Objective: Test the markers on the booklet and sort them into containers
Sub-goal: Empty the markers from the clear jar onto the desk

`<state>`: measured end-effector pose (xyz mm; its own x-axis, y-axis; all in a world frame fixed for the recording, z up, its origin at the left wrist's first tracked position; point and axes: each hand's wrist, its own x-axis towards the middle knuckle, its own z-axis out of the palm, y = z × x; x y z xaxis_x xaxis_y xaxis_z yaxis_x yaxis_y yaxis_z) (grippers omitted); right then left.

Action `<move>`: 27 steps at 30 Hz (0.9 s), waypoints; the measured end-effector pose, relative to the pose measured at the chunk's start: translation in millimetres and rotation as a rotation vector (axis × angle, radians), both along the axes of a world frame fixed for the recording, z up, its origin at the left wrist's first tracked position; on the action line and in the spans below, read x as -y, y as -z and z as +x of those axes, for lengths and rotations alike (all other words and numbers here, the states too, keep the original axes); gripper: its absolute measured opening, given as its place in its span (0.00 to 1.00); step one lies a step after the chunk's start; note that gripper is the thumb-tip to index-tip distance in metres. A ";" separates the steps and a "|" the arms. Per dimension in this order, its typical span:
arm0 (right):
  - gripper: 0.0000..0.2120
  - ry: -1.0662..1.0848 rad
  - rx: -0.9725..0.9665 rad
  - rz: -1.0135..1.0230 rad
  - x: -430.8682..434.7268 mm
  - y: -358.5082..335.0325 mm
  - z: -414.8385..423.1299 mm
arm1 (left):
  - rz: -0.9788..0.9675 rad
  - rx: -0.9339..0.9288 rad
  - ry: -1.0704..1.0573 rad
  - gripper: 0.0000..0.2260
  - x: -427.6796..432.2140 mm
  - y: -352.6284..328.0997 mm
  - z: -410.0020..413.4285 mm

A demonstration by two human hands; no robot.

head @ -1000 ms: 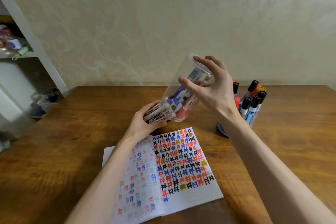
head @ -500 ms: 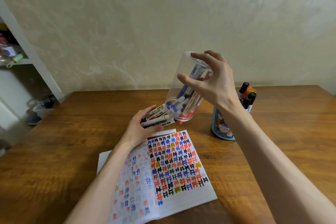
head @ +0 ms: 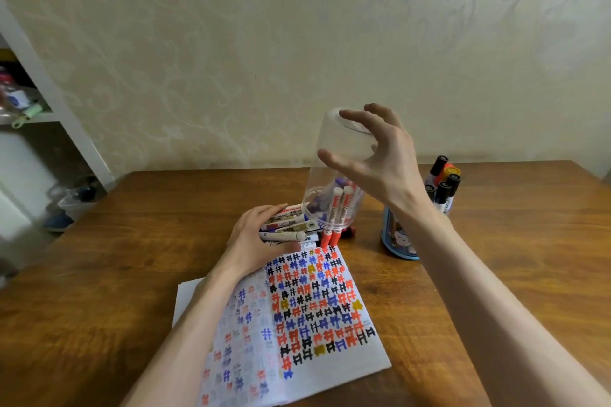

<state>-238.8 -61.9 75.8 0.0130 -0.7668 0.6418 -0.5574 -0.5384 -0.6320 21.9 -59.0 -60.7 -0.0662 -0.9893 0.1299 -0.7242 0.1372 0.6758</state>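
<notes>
A patterned pale wall (head: 264, 43) stands behind the wooden tabletop (head: 132, 258), and a white shelf (head: 36, 116) shows at the far left. Your right hand (head: 380, 158) grips the clear container (head: 322, 182) by its base, fingers and thumb curled round it, holding it mouth-down above the tabletop. Two red markers (head: 340, 208) stick out of its mouth, their caps touching the top edge of the open booklet (head: 314, 307), whose page is covered in coloured test marks. Your left hand (head: 254, 238) lies just beside the container's mouth, fingers and thumb curled round a heap of markers (head: 291, 225) lying at the booklet's top edge. To the right, behind your forearm, a blue holder (head: 396, 238) stands upright with capped pens (head: 443, 182) in it.
</notes>
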 end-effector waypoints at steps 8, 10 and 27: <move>0.34 -0.033 0.051 -0.020 -2.0 -1.6 10.7 | -0.010 0.058 0.048 0.53 -0.7 -3.1 -1.8; 0.33 -0.035 0.057 -0.020 -2.4 -1.4 13.6 | -0.013 0.050 0.047 0.52 0.6 -1.5 -1.2; 0.33 -0.022 0.217 -0.042 -2.4 6.3 22.5 | -0.124 0.188 0.010 0.55 -4.2 -2.8 -6.4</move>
